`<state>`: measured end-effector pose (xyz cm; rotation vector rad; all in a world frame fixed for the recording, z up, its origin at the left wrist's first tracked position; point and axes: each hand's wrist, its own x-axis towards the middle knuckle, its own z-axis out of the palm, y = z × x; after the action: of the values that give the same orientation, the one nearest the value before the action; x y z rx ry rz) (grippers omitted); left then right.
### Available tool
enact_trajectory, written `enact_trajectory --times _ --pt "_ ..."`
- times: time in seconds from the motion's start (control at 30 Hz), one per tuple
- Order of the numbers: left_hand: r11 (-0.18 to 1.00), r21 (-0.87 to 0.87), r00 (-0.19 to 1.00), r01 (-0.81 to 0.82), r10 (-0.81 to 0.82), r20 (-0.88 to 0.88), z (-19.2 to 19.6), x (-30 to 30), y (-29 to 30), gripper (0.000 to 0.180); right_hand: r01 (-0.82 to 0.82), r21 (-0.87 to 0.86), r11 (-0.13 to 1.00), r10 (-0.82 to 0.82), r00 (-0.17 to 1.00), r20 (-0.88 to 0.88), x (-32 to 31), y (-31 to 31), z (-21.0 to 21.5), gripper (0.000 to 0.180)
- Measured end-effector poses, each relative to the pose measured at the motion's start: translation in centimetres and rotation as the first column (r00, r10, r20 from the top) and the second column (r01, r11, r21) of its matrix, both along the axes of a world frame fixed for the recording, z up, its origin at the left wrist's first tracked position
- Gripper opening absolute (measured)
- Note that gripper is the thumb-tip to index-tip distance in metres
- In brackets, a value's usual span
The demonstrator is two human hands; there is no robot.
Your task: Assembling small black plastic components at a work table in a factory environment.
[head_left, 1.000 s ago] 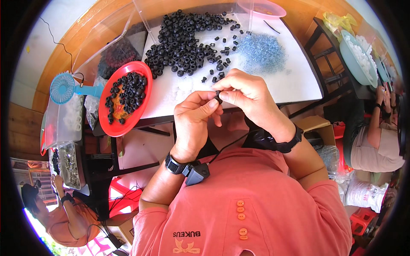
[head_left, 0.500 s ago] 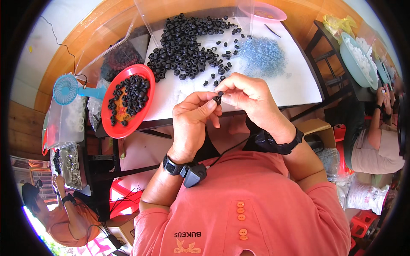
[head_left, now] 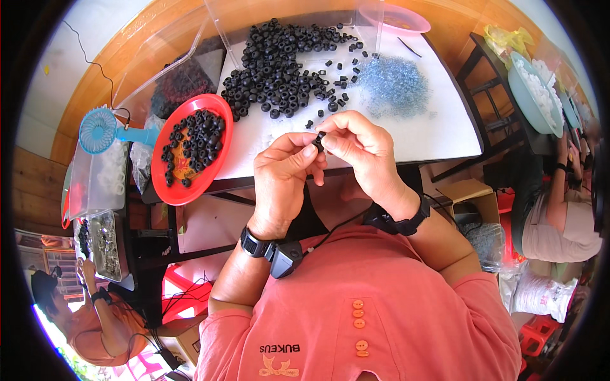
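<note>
Just above the table's near edge, my left hand and my right hand meet fingertip to fingertip. Both pinch a small black plastic piece between thumb and forefinger; whether it is one part or two fitted together I cannot tell. Beyond my hands, a large heap of small round black parts with holes spreads over the white tabletop. Smaller loose black pieces lie scattered along the heap's right side. To its right is a pile of tiny clear-blue pieces.
A red plate with black parts overhangs the table's left edge, beside a blue fan. Clear plastic panels and a pink basin stand at the back. Other people work at the far left and far right, near a pale-green basin.
My right hand has shifted slightly left and down, its wrist drawn in. The black piece has turned between my fingertips, its hole no longer facing up as plainly.
</note>
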<state>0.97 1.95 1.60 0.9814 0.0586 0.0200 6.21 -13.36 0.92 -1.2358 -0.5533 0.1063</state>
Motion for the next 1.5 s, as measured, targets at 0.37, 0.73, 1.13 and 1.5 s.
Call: enact_trajectory --times 0.37,0.73,1.13,1.5 --pt "0.992 0.112 0.995 -0.062 0.053 0.081 0.07 -0.08 -0.28 0.014 0.351 -0.176 0.920 -0.206 0.812 0.546 0.14 -0.36 0.33 0.012" --pt "0.989 0.139 0.997 -0.056 0.049 0.058 -0.19 0.03 -0.31 0.014 0.431 -0.175 0.885 -0.234 0.739 0.632 0.32 -0.22 0.12 0.011" --pt "0.998 0.070 1.000 -0.005 0.004 0.010 -0.30 0.37 0.12 0.017 0.304 -0.202 0.931 -0.185 0.869 0.458 0.45 -0.07 0.00 0.006" --pt "0.998 0.061 1.000 -0.021 0.022 -0.015 -0.49 0.26 0.12 0.016 0.272 -0.184 0.944 -0.177 0.893 0.414 0.20 0.45 -0.57 0.004"
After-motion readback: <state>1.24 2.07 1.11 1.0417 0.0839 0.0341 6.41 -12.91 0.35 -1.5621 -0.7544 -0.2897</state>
